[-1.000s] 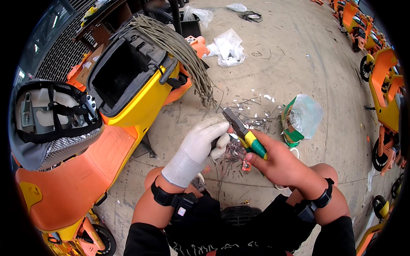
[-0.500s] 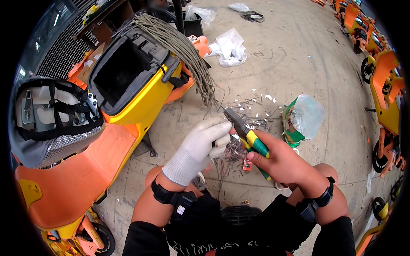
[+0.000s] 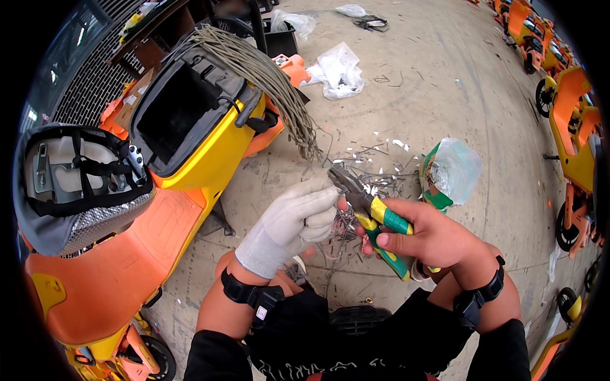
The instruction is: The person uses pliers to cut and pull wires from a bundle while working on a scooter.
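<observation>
My right hand (image 3: 429, 235), bare, is closed round a pair of pliers (image 3: 393, 218) with green and yellow handles. The handles are spread apart, and the dark jaws (image 3: 351, 189) point up and left. Close to the jaws, my left hand (image 3: 298, 216) in a whitish knit glove has its fingertips pinched together. Whatever lies in that pinch is too small to make out. Below and beyond both hands, cut cable pieces and white scraps (image 3: 375, 166) are scattered on the floor. A bundle of grey-brown cables (image 3: 267, 76) hangs over the yellow scooter, its ends just beyond my left hand.
At my left stands a yellow and orange scooter (image 3: 127, 247) with an open black box (image 3: 181, 117) and a grey bag (image 3: 82, 184). An open green and clear plastic bag (image 3: 452, 174) is right of the scraps. Several scooters (image 3: 572, 140) line the right side.
The plier handles have spread wider and the jaws have opened. My right hand has shifted slightly right and down; my left hand has drawn slightly left, still pinching.
</observation>
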`<state>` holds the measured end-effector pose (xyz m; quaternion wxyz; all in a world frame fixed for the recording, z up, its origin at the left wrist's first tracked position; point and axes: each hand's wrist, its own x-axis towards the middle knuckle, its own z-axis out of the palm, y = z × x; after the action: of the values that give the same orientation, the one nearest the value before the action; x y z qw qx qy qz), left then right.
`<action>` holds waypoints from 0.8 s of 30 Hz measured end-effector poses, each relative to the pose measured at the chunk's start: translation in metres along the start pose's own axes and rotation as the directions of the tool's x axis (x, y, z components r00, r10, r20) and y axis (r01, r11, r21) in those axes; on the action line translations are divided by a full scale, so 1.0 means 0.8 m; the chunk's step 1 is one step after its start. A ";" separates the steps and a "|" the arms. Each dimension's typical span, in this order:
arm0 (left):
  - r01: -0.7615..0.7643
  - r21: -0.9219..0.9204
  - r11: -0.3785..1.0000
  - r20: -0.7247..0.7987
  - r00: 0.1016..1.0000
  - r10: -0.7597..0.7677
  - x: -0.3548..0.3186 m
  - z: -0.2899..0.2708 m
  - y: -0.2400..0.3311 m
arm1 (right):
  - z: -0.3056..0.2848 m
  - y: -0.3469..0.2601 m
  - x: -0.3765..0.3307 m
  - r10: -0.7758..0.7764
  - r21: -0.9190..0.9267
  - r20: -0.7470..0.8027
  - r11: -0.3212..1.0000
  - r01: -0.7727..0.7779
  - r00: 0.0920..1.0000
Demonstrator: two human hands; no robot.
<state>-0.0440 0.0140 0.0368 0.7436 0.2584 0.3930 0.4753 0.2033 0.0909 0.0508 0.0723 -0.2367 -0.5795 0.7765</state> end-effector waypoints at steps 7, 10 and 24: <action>-0.035 0.527 0.849 -0.153 0.979 0.136 0.006 0.017 0.003 | 0.010 0.011 0.001 -0.234 -0.503 -0.153 0.855 0.128 0.960; -0.074 0.741 0.668 -0.149 0.951 0.271 0.006 0.022 0.003 | 0.011 0.009 -0.001 -0.185 -0.556 -0.183 0.830 0.054 0.966; -0.081 0.807 0.585 -0.340 0.746 0.572 0.004 -0.014 -0.001 | -0.011 0.025 0.005 -0.126 -0.579 -0.314 0.811 -0.085 0.941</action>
<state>-0.0522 0.0167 0.0288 0.3076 0.4575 0.6968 0.4589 0.2068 0.0935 0.0294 0.1025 -0.3705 -0.7713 0.5073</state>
